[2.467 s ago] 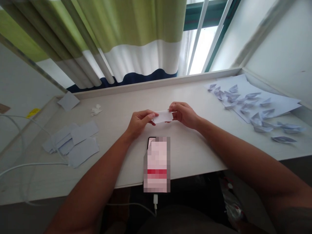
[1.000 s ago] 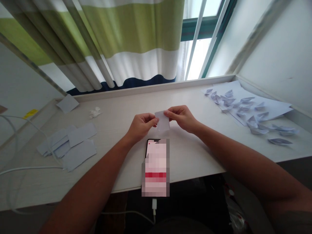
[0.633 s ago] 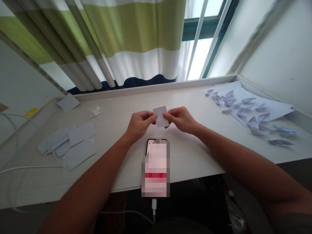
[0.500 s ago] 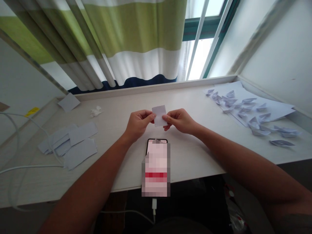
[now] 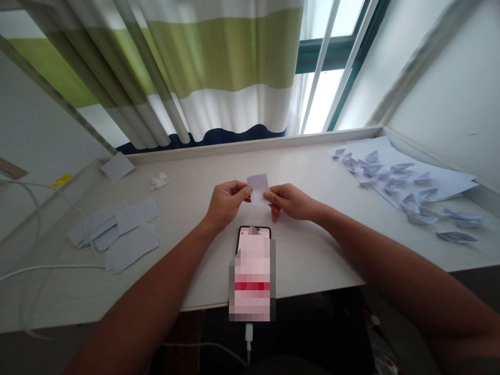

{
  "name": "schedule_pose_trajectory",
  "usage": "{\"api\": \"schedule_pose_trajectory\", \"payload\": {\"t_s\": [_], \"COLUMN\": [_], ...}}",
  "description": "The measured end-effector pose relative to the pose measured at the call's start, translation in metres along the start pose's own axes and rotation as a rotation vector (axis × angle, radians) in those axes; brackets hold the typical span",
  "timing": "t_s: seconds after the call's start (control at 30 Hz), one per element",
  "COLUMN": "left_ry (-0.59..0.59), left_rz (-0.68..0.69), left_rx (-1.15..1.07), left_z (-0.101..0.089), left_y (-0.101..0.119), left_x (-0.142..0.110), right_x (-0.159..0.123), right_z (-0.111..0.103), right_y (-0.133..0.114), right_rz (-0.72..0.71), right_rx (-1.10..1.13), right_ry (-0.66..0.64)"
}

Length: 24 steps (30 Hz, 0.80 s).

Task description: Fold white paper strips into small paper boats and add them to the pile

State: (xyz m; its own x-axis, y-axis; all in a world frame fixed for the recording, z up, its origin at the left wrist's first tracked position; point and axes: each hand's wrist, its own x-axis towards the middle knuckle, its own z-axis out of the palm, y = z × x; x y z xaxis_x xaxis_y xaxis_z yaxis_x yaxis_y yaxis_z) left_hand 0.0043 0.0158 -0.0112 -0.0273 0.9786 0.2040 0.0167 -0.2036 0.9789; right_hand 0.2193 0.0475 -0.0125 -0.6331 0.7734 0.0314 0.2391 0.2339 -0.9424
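A small white folded paper [image 5: 258, 187] is held upright above the middle of the desk [image 5: 320, 255]. My left hand [image 5: 226, 202] pinches its left edge between thumb and fingers. My right hand [image 5: 289, 202] pinches its lower right edge, fingers curled. Both hands hover just past a phone [image 5: 253, 276] that lies at the desk's near edge, with a cable plugged into its near end.
Several cut paper slips [image 5: 117, 232] lie in a loose pile at the left. Several folded paper boats [image 5: 394, 174] sit on a white sheet [image 5: 449, 179] at the right. A crumpled scrap [image 5: 158, 181] and one slip [image 5: 116, 165] lie near the back ledge. White cables [image 5: 42, 268] trail at the left.
The paper was turned from lying wide between my hands to standing upright. My right hand has slid down to its lower right edge.
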Motion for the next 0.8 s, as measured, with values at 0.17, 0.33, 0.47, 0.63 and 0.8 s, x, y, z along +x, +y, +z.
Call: {"api": "schedule_pose_trajectory", "payload": {"t_s": [0.17, 0.33, 0.47, 0.63, 0.8], "left_ry": [-0.018, -0.063, -0.059, -0.094, -0.129], "left_rz": [0.005, 0.036, 0.050, -0.004, -0.052], "left_rx": [0.018, 0.006, -0.030, -0.060, -0.128], "left_z": [0.002, -0.001, -0.001, 0.000, -0.001], "left_y": [-0.001, -0.002, -0.002, 0.005, 0.010], "left_x": [-0.001, 0.000, 0.001, -0.002, -0.004], "right_x": [0.005, 0.007, 0.006, 0.005, 0.003], "right_z": [0.003, -0.001, -0.002, -0.001, -0.002], "right_y": [0.005, 0.008, 0.007, 0.003, 0.000], "right_rz": [-0.089, -0.143, -0.147, -0.132, -0.109], "right_rx": [0.171, 0.384, 0.470, 0.501, 0.547], "right_ry": [0.079, 0.137, 0.151, 0.178, 0.147]}}
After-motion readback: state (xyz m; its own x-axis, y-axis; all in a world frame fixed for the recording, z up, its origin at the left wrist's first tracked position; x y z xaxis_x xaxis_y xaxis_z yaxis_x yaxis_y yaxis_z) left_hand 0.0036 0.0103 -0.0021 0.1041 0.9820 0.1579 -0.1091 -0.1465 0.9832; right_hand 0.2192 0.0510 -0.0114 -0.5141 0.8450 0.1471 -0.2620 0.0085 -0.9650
